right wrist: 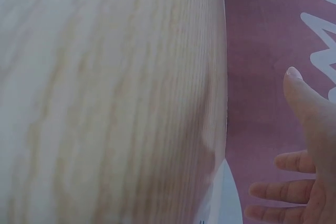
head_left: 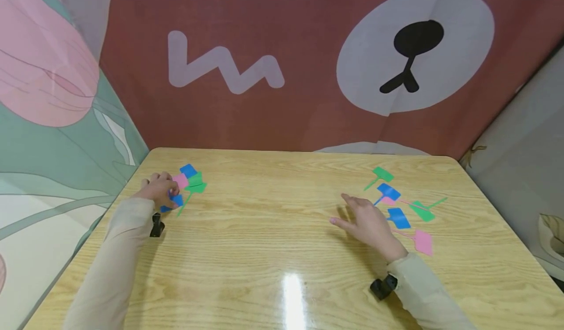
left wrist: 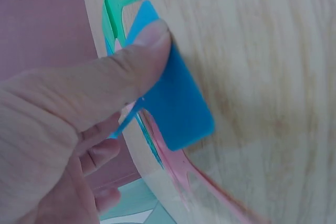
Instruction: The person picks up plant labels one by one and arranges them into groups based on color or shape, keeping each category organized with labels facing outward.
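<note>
At the table's left side, my left hand (head_left: 157,189) pinches a blue T-shaped plastic tag (left wrist: 181,100). In the left wrist view the thumb lies across its flat plate, the other fingers behind. Around that hand lie a pink tag (head_left: 180,180), another blue tag (head_left: 188,170) and overlapping green tags (head_left: 197,188). My right hand (head_left: 367,222) hovers over the table at the right, holding nothing, fingers extended and thumb spread. Beside it is a loose group: blue tags (head_left: 399,218), green tags (head_left: 383,174) and pink tags (head_left: 424,242), one pink partly covered by a blue.
Both groups lie on a wood-grain table (head_left: 264,222), with bare wood between them. A reddish-brown printed cloth (head_left: 246,119) hangs behind the back edge. Patterned cloth (head_left: 39,173) also stands at the left. A small black camera (head_left: 383,287) sits at the right wrist.
</note>
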The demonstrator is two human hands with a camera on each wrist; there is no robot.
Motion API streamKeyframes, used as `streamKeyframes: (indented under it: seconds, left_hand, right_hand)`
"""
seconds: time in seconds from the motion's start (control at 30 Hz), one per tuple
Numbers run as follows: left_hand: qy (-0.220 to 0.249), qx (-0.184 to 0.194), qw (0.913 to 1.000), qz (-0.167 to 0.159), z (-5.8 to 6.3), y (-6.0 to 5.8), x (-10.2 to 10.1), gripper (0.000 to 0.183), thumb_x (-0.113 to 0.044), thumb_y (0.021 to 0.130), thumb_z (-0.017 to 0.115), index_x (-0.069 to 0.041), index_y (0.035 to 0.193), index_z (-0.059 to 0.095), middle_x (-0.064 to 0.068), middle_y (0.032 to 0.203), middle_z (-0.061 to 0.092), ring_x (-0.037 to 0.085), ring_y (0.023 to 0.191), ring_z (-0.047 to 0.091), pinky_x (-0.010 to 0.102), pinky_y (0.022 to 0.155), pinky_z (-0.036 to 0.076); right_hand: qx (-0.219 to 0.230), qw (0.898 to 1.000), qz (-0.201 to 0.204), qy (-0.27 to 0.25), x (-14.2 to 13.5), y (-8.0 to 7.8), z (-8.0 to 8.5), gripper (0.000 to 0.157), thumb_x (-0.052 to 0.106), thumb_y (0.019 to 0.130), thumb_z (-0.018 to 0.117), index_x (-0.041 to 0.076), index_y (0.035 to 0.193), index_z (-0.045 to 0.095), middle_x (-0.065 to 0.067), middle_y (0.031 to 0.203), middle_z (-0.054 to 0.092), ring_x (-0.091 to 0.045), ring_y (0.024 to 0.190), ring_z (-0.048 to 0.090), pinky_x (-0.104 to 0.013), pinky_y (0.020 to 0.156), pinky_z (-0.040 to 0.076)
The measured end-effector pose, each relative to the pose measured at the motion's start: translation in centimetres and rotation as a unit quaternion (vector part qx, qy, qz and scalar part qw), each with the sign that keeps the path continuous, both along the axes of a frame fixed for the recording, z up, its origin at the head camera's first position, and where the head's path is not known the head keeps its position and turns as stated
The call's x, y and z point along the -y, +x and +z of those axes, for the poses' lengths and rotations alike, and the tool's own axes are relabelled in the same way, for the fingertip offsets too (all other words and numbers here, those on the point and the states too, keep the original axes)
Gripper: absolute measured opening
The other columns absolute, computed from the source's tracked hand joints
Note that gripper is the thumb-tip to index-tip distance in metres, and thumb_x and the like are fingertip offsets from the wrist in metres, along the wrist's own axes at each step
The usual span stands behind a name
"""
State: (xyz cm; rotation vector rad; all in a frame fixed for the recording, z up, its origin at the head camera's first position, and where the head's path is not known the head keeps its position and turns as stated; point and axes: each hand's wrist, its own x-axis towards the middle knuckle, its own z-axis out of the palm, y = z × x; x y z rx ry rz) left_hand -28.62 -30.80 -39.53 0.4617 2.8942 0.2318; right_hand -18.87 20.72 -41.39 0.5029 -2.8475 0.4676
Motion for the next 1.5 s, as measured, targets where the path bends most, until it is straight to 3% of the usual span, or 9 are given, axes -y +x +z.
streamKeyframes:
  seconds: [0.13, 0.3, 0.5, 0.83, 1.0, 1.07, 1.23, 1.5]
  left_hand:
    - [-0.016, -0.005, 0.9998, -0.014, 0.2, 0.0, -0.3, 0.029, -0.023, 0.071, 0.077, -0.012, 0.069, 0.050, 0.007, 0.087, 0.045, 0.037, 0.093, 0.035, 0.052, 0.071, 0.019]
    - [-0.005, -0.007, 0.9997, -0.024, 0.1, -0.2, -0.1, 0.029, -0.021, 0.070, 0.077, -0.011, 0.068, 0.051, 0.000, 0.072, 0.045, 0.029, 0.083, 0.036, 0.050, 0.073, 0.018]
    - [-0.012, -0.001, 0.9995, -0.028, -0.3, -0.7, 0.1, 0.022, -0.022, 0.071, 0.077, -0.011, 0.076, 0.058, -0.001, 0.070, 0.049, 0.023, 0.075, 0.040, 0.047, 0.071, 0.022]
    - [0.035, -0.024, 0.9989, -0.017, 0.1, -0.9, 1.1, 0.006, -0.010, 0.078, 0.069, -0.005, 0.076, 0.066, 0.004, 0.074, 0.061, 0.022, 0.070, 0.053, 0.057, 0.076, 0.031]
    - [0.084, -0.025, 0.9958, -0.025, 0.9, -0.9, 1.2, 0.005, -0.003, 0.078, 0.067, 0.000, 0.074, 0.066, 0.005, 0.072, 0.061, 0.020, 0.066, 0.053, 0.043, 0.066, 0.046]
    - [0.096, -0.040, 0.9941, -0.033, 1.3, -0.9, 1.2, 0.005, -0.002, 0.077, 0.067, 0.001, 0.073, 0.066, 0.005, 0.070, 0.061, 0.019, 0.064, 0.053, 0.036, 0.060, 0.047]
    - [0.118, -0.070, 0.9905, -0.012, 2.0, -0.6, 1.3, 0.007, -0.003, 0.078, 0.066, 0.002, 0.073, 0.067, 0.004, 0.066, 0.062, 0.015, 0.059, 0.049, 0.030, 0.053, 0.042]
    - [0.163, -0.079, 0.9825, 0.042, 2.1, -0.1, 0.9, 0.013, -0.008, 0.081, 0.066, 0.005, 0.080, 0.067, 0.006, 0.070, 0.063, 0.017, 0.063, 0.052, 0.029, 0.055, 0.043]
  right_hand:
    - [0.007, 1.000, -0.002, -0.005, 0.0, 0.1, 0.1, 0.078, 0.053, 0.079, 0.062, -0.002, 0.132, 0.045, -0.026, 0.117, 0.055, -0.041, 0.104, 0.053, -0.052, 0.077, 0.048]
    - [0.014, 1.000, -0.005, -0.009, 0.1, 0.1, 0.0, 0.079, 0.054, 0.079, 0.061, -0.002, 0.132, 0.045, -0.026, 0.118, 0.055, -0.040, 0.103, 0.054, -0.050, 0.074, 0.049]
    - [0.014, 1.000, -0.004, -0.010, 0.1, 0.0, -0.2, 0.079, 0.055, 0.079, 0.060, -0.001, 0.132, 0.045, -0.025, 0.118, 0.055, -0.039, 0.101, 0.055, -0.048, 0.071, 0.050]
    - [0.002, 1.000, 0.005, -0.005, 0.0, 0.0, 0.0, 0.078, 0.053, 0.080, 0.061, -0.002, 0.132, 0.045, -0.026, 0.117, 0.055, -0.040, 0.101, 0.054, -0.050, 0.075, 0.048]
    - [0.001, 1.000, 0.005, -0.006, -0.1, 0.1, 0.2, 0.076, 0.051, 0.080, 0.062, -0.002, 0.132, 0.045, -0.026, 0.117, 0.055, -0.040, 0.101, 0.054, -0.050, 0.074, 0.049]
    - [-0.001, 1.000, 0.004, -0.005, -0.1, 0.1, 0.3, 0.076, 0.051, 0.080, 0.062, -0.002, 0.132, 0.045, -0.026, 0.117, 0.055, -0.040, 0.100, 0.054, -0.050, 0.073, 0.049]
    - [-0.003, 1.000, 0.003, -0.008, -0.1, 0.3, 0.5, 0.075, 0.050, 0.080, 0.062, -0.003, 0.131, 0.046, -0.026, 0.117, 0.055, -0.041, 0.100, 0.054, -0.050, 0.073, 0.049]
    - [0.006, 1.000, 0.001, -0.008, -0.1, 0.5, 0.7, 0.075, 0.051, 0.081, 0.060, -0.003, 0.132, 0.045, -0.027, 0.119, 0.054, -0.042, 0.105, 0.051, -0.053, 0.079, 0.046]
